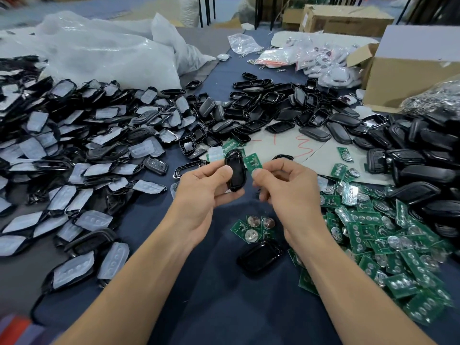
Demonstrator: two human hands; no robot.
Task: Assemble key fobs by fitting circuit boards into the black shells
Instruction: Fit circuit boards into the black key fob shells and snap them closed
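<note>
My left hand [201, 192] grips a black key fob shell [236, 171] upright between thumb and fingers, above the middle of the blue table. My right hand [286, 185] pinches a small green circuit board [252, 163] just right of the shell, its edge close to the shell's rim. A heap of green circuit boards [388, 235] with round silver battery clips lies to the right. Three loose boards [254, 229] and one black shell [261, 256] lie on the cloth between my forearms.
Shells with clear rubber button pads [74, 155] are piled at the left. Empty black shells [286, 108] spread across the back and right. Clear plastic bags [99, 51] lie at the back left. A cardboard box [408, 70] stands at the back right.
</note>
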